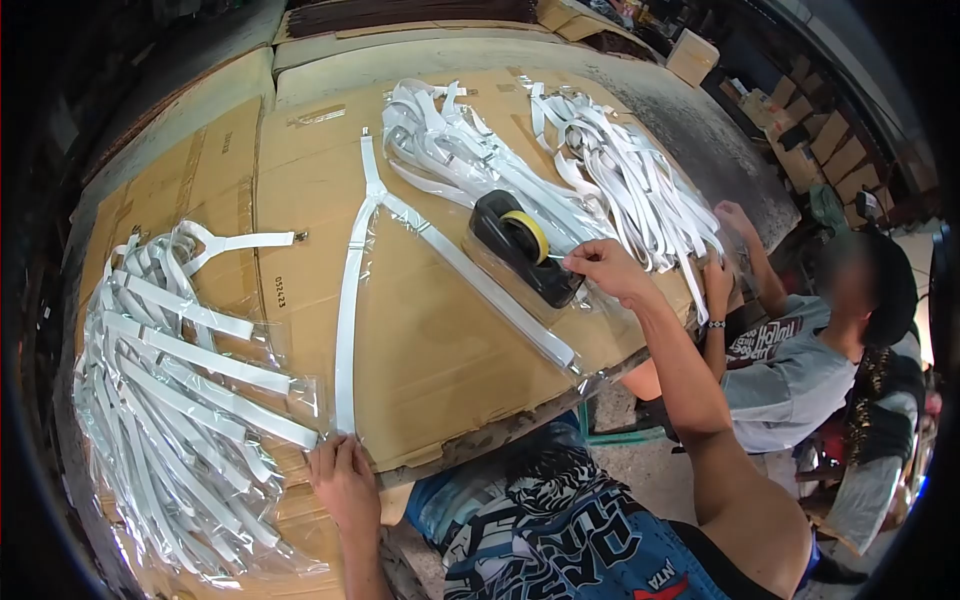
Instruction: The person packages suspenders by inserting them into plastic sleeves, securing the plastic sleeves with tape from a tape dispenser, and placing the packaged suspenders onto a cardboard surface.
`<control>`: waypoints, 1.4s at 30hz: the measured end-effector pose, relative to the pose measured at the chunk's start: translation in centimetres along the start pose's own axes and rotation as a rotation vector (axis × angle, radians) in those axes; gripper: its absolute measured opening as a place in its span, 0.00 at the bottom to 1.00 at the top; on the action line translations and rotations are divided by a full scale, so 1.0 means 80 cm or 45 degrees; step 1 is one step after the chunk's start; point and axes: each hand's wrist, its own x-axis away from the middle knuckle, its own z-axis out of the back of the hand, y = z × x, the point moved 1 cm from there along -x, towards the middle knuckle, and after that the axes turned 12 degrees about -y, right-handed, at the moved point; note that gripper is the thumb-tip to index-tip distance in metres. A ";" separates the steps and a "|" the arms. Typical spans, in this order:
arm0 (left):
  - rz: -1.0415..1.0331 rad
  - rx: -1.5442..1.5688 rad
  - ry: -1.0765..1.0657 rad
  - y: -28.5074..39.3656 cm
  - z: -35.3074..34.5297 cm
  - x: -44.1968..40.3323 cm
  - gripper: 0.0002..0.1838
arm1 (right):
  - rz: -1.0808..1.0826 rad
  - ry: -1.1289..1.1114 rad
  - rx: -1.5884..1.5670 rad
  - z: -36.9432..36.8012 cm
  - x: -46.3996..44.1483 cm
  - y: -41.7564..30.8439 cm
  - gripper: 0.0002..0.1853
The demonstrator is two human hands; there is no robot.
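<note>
White Y-shaped suspenders (pixel 349 290) lie spread on the cardboard (pixel 430 370), one strap running down toward me and the other slanting right. My left hand (pixel 343 470) is closed on the lower end of the left strap, at the cardboard's near edge. A black tape dispenser (pixel 500 235) holding a yellow-cored roll (pixel 530 236) stands across the right strap's far side. At its near end, my right hand (pixel 608 270) pinches a small piece of tape between thumb and fingertips.
Bagged white straps are heaped at the left (pixel 180 400), with another bundle at the back middle (pixel 430 125) and a third at the right (pixel 640 180). A co-worker (pixel 800 350) sits at the right, hands by the right heap.
</note>
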 end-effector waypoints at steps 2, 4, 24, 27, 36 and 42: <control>0.010 -0.018 -0.004 0.004 0.003 -0.001 0.08 | 0.027 0.033 -0.016 0.002 0.010 -0.005 0.12; 0.000 -0.031 -0.003 0.005 0.002 -0.001 0.08 | 0.016 -0.047 -0.161 0.006 0.018 0.001 0.11; 0.011 -0.024 0.000 0.000 -0.001 -0.002 0.07 | 0.104 0.097 -0.054 -0.010 0.030 0.049 0.16; -0.018 -0.003 0.018 0.000 0.002 -0.003 0.07 | 0.193 0.247 0.416 -0.015 0.043 0.054 0.18; -0.015 0.018 0.041 -0.011 0.001 -0.001 0.07 | 0.770 -0.818 0.535 -0.180 0.054 -0.063 0.18; -0.012 -0.024 0.048 -0.017 -0.005 0.002 0.07 | 0.891 -1.312 0.595 -0.320 -0.004 -0.147 0.15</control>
